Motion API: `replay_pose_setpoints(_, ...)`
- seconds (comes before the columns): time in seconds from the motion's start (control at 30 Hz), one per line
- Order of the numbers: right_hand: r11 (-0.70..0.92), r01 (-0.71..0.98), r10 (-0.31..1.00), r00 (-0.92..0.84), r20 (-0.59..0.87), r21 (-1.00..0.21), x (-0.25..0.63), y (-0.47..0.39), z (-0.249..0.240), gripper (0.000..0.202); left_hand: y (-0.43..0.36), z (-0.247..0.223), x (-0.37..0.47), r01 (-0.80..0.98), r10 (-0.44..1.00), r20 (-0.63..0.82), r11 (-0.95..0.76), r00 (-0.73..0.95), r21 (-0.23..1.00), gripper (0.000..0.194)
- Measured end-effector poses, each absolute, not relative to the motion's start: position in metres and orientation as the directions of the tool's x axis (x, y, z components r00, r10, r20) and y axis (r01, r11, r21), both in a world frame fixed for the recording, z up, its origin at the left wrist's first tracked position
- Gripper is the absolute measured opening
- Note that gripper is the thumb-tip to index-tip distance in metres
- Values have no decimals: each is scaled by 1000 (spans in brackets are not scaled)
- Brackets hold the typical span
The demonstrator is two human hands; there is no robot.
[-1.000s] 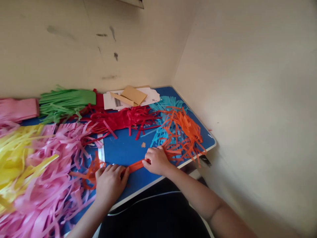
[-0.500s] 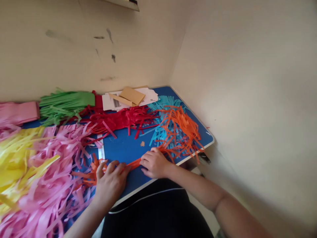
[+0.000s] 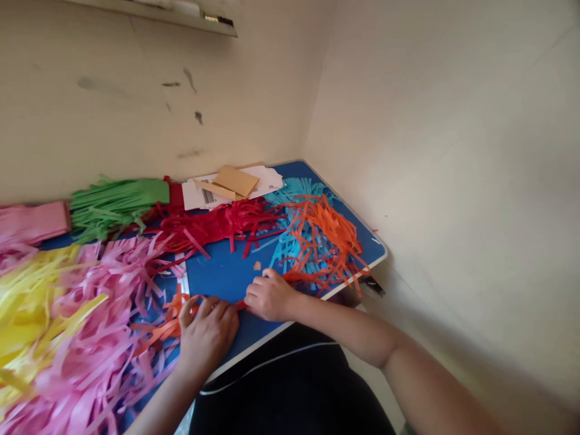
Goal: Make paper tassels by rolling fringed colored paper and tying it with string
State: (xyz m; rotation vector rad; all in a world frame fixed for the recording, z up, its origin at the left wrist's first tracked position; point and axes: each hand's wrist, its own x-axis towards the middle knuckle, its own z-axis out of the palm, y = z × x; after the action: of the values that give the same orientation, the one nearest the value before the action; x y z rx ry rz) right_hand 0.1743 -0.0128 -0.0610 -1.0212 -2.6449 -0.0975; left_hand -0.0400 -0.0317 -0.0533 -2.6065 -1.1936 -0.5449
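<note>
The smooth blue table (image 3: 217,272) spreads over lower left and centre, carrying limp, ribbon-like pink fringe (image 3: 86,362). Just below centre, my left hand (image 3: 208,329) and right hand (image 3: 269,296) have fingers closed upon one narrow orange strip (image 3: 241,306).

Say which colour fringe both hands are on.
The orange strip, bridging the gap between the left hand and right hand. Pink fringe, yellow fringe, green fringe, red fringe and light-blue fringe have neither hand on them.

Hands (image 3: 270,297) closer together than before, with less of the orange strip (image 3: 241,306) visible between them
</note>
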Motion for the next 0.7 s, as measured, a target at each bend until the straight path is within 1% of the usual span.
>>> replay_pose_setpoints(0.07, 747, 663, 633, -692, 347, -42, 183, -12, -70, 22, -34, -58, -50, 750, 666, 432, -660, 608, -38, 23)
replay_pose_setpoints(0.1, 736, 673, 649, -669, 364, -75, 189, -11, -74, 25, -34, -61, -56, 746, 668, 440, -666, 600, -7, 25)
replay_pose_setpoints(0.17, 691, 697, 709, -602, 368, -190, 202, -9, -77, 23, -34, -68, -68, 737, 692, 451, -668, 563, 103, 28)
replay_pose_setpoints(0.27, 574, 731, 819, -503, 277, -370, 213, -6, -72, 15, -31, -77, -80, 746, 776, 416, -605, 474, 279, 35)
replay_pose_setpoints(0.33, 492, 757, 869, -454, 194, -430, 212, -6, -65, 14, -30, -78, -80, 770, 822, 374, -549, 429, 323, 38)
replay_pose_setpoints(0.4, 423, 788, 903, -408, 135, -447, 206, -6, -58, 17, -31, -76, -77, 812, 851, 348, -500, 395, 302, 40)
replay_pose_setpoints(0.47, 371, 814, 924, -371, 90, -446, 200, -5, -53, 18, -32, -72, -73, 849, 863, 336, -468, 378, 245, 40)
replay_pose_setpoints(0.53, 328, 835, 937, -346, 43, -441, 194, -4, -50, 18, -31, -68, -69, 864, 862, 326, -464, 389, 196, 39)
replay_pose_setpoints(0.63, 284, 864, 948, -319, -16, -416, 190, -2, -47, 16, -27, -66, -67, 866, 864, 271, -475, 424, 156, 38)
replay_pose_setpoints(0.7, 284, 876, 950, -313, -11, -390, 190, -3, -45, 13, -24, -65, -67, 874, 863, 269, -471, 428, 121, 38)
